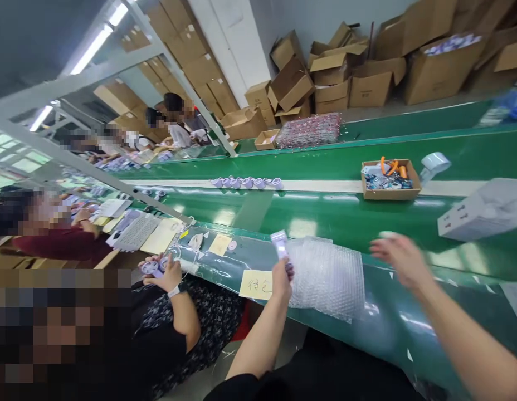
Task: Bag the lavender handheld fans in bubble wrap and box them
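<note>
My left hand is closed around the grip of a lavender handheld fan, held upright with its head seen edge-on. Beside it, a stack of clear bubble wrap sheets lies on the green worktop. Over to the right, my right hand hovers past the bubble wrap with its fingers stretched out, a little smeared by motion. A pale patch at those fingertips is too blurred to make out. Just left of my left wrist is a yellow paper note with handwriting on it.
A cardboard tray of small parts, a tape roll and a white box stand right. Several lavender fans line the conveyor. At left, a co-worker's hand holds a fan. Cartons pile up behind.
</note>
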Demonstrator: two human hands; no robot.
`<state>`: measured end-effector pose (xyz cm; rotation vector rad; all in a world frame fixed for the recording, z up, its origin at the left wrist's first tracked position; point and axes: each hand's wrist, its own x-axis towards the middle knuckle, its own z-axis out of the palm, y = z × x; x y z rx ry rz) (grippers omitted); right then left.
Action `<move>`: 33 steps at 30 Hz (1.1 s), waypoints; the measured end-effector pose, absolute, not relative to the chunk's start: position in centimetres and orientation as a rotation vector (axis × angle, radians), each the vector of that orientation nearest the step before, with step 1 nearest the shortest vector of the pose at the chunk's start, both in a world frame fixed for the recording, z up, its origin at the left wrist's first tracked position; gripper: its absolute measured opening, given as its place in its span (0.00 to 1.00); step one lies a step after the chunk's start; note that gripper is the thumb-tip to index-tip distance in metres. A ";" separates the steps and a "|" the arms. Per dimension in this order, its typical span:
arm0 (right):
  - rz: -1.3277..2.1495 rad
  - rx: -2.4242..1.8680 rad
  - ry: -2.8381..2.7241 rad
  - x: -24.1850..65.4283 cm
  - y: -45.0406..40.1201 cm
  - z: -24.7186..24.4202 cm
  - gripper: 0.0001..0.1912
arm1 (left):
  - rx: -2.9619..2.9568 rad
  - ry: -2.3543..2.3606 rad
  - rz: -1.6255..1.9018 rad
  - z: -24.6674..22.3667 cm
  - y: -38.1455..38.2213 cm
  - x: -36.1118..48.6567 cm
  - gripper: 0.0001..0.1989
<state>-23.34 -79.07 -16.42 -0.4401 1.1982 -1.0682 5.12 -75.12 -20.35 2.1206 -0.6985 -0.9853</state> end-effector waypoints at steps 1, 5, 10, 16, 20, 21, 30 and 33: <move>-1.017 -0.411 1.174 -21.7 -78.0 -17.0 0.11 | 1.999 -0.763 -1.136 -20.8 -74.0 3.0 0.21; -1.073 -0.156 1.050 -18.0 -74.5 -19.4 0.10 | 1.551 -1.590 -1.462 -22.2 -69.2 -3.1 0.23; -1.272 -0.016 1.155 -23.4 -69.5 -20.3 0.13 | 1.209 -2.917 -0.621 -23.9 -68.4 -2.6 0.11; -1.144 0.160 1.127 -26.1 -60.8 -19.4 0.15 | 1.330 -2.636 -1.008 -24.5 -71.1 -3.2 0.09; -1.025 0.108 1.002 -23.6 -59.3 -18.5 0.17 | 1.440 -2.403 -1.086 -23.1 -71.7 -5.5 0.09; -1.013 0.059 0.975 -23.2 -59.6 -18.3 0.18 | 1.459 -2.342 -1.117 -22.6 -71.7 -6.1 0.08; -0.836 -0.321 1.156 -26.5 -62.4 -18.6 0.22 | 1.404 -2.030 -0.995 -19.4 -70.9 -10.7 0.11; -0.877 -0.292 1.136 -27.8 -62.0 -18.7 0.20 | 0.983 -2.211 -0.603 -18.5 -70.1 -10.9 0.11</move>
